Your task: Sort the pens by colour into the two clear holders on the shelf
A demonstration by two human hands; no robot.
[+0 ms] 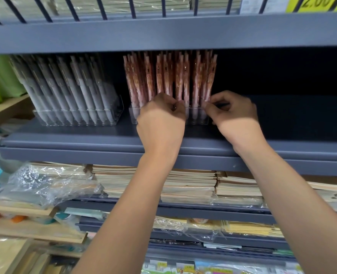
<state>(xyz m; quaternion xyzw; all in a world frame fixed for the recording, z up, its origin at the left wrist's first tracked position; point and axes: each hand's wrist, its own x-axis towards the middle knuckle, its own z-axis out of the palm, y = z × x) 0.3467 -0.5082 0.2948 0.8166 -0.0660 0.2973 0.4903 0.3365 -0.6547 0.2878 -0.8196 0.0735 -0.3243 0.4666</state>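
Grey shop shelf [64, 139], and it looks nearly sorted: grey pens [68, 89] fill the left holder [78, 117], pink pens [169, 76] stand in the right holder [197, 117]. Down low, left hand [161, 117] and right hand [233, 111] each pinch the pink pens — final straightening, I'd say.

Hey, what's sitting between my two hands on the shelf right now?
In the head view, pink pens standing in the right clear holder fill the gap between the left hand and the right hand.
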